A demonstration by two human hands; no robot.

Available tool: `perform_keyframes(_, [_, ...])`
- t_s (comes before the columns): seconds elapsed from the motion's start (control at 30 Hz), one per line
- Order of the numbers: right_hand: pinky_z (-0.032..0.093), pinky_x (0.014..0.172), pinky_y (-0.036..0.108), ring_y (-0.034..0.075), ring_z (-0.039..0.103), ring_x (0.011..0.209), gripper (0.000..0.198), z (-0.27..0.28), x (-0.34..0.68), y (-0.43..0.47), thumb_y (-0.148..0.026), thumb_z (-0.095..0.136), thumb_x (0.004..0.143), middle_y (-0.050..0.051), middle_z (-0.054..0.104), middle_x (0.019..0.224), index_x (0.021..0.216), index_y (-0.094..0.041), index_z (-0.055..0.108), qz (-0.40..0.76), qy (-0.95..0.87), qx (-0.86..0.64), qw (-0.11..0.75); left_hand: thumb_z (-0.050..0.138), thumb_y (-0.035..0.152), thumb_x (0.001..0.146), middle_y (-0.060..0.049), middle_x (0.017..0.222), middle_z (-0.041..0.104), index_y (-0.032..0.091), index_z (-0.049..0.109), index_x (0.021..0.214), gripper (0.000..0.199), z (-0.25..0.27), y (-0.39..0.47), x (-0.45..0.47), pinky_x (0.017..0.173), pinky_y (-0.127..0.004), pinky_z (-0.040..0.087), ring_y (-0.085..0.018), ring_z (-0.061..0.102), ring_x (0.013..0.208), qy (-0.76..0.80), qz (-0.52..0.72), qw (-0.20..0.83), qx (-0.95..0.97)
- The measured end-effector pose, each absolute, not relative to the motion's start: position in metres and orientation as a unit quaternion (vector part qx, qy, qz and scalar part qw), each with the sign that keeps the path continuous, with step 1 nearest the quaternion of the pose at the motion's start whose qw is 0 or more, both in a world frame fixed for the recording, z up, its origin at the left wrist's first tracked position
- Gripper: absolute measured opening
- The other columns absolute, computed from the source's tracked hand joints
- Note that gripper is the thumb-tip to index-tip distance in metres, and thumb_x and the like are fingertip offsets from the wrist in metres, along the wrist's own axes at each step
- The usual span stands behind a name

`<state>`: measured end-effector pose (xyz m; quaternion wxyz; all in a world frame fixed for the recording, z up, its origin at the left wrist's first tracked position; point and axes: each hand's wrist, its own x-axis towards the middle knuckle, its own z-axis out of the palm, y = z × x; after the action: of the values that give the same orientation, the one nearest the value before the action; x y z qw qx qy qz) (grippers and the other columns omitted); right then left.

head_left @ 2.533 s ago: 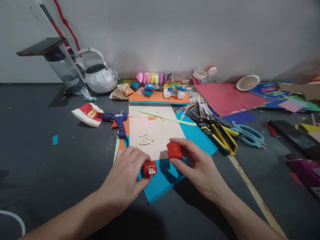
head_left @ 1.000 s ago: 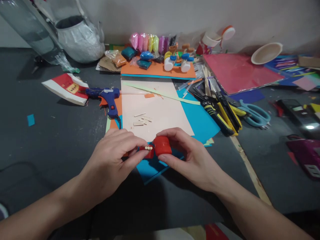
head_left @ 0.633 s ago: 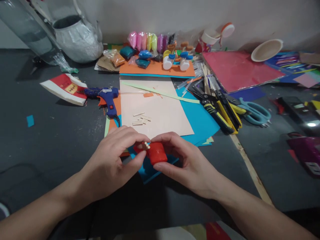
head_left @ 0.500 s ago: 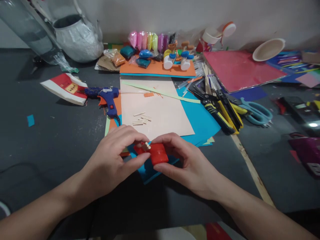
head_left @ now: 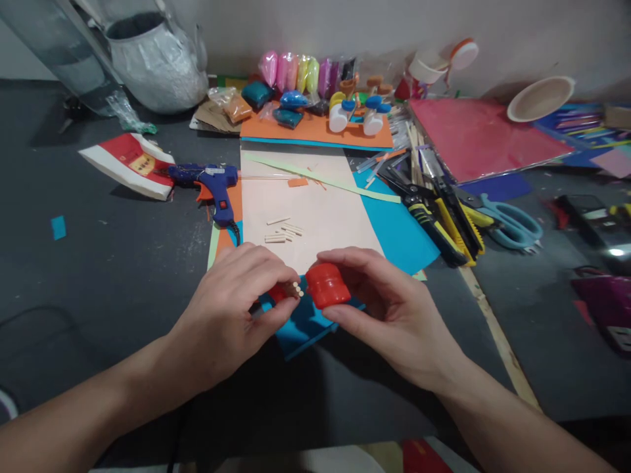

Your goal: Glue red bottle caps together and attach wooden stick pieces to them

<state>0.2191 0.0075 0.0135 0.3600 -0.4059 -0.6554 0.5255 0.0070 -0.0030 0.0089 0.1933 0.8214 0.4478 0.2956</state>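
Note:
My left hand (head_left: pixel 236 295) pinches a small bundle of short wooden sticks (head_left: pixel 298 290) between thumb and fingers, their round pale ends pointing right. Something red (head_left: pixel 277 293) shows behind them in the same grip; its shape is mostly hidden by my fingers. My right hand (head_left: pixel 399 309) is closed around a glossy red plastic piece (head_left: pixel 327 286), rounded like a small cap or container. A narrow gap separates it from the sticks. Both hands are above a blue sheet (head_left: pixel 305 328) near the table's front. Several more short sticks (head_left: pixel 284 230) lie on the pale paper (head_left: pixel 320 223) beyond.
A blue glue gun (head_left: pixel 217 190) rests left of the paper, its nozzle at a red-and-white carton piece (head_left: pixel 131 164). Cutting tools (head_left: pixel 444 223) and blue-handled scissors (head_left: pixel 513 223) lie right. Behind are clay packets (head_left: pixel 290 72), a small wheeled model (head_left: pixel 362 115) and a metal kettle (head_left: pixel 158 66).
My right hand has moved the red plastic piece right and slightly up, away from the sticks, opening a gap. My left hand stays nearly in place. The view has shifted slightly.

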Motion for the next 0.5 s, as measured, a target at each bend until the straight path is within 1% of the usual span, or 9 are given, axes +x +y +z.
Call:
perform_keyframes(0.17, [0.056, 0.089, 0.032, 0.018, 0.065, 0.100, 0.030, 0.0128, 0.2206, 0.0092, -0.020, 0.073, 0.084, 0.004, 0.065, 0.111, 0.111, -0.026, 0.063, 0.506, -0.655, -0.409, 0.383, 0.054, 0.014, 0.092, -0.006, 0.095, 0.067, 0.018, 0.062, 0.100, 0.012, 0.0098, -0.0049, 0.0070, 0.082, -0.034, 0.045, -0.019, 0.060, 0.091, 0.445, 0.294, 0.198, 0.823])
perform_keyframes(0.27, [0.056, 0.090, 0.032, 0.018, 0.065, 0.100, 0.033, 0.0118, 0.2209, 0.0082, -0.020, 0.073, 0.084, 0.004, 0.065, 0.113, 0.114, -0.027, 0.061, 0.503, -0.655, -0.411, 0.386, 0.053, 0.014, 0.092, -0.007, 0.098, 0.066, 0.019, 0.063, 0.101, 0.014, 0.0095, -0.0049, 0.0072, 0.084, -0.035, 0.046, -0.019, 0.059, 0.094, 0.438, 0.292, 0.218, 0.822])
perform_keyframes(0.37, [0.056, 0.091, 0.030, 0.016, 0.065, 0.100, 0.037, 0.0114, 0.2210, 0.0074, -0.018, 0.074, 0.083, 0.004, 0.064, 0.114, 0.116, -0.027, 0.060, 0.513, -0.647, -0.404, 0.395, 0.055, 0.014, 0.092, -0.006, 0.097, 0.065, 0.019, 0.063, 0.100, 0.013, 0.0082, -0.0040, 0.0073, 0.084, -0.034, 0.046, -0.018, 0.059, 0.094, 0.426, 0.299, 0.240, 0.820])
perform_keyframes(0.5, [0.056, 0.091, 0.031, 0.018, 0.064, 0.103, 0.032, 0.0124, 0.2211, 0.0083, -0.019, 0.074, 0.083, 0.004, 0.064, 0.112, 0.111, -0.026, 0.062, 0.513, -0.650, -0.390, 0.402, 0.056, 0.016, 0.093, -0.006, 0.096, 0.065, 0.018, 0.064, 0.097, 0.009, 0.0071, -0.0038, 0.0067, 0.081, -0.032, 0.046, -0.017, 0.059, 0.091, 0.430, 0.303, 0.253, 0.812])
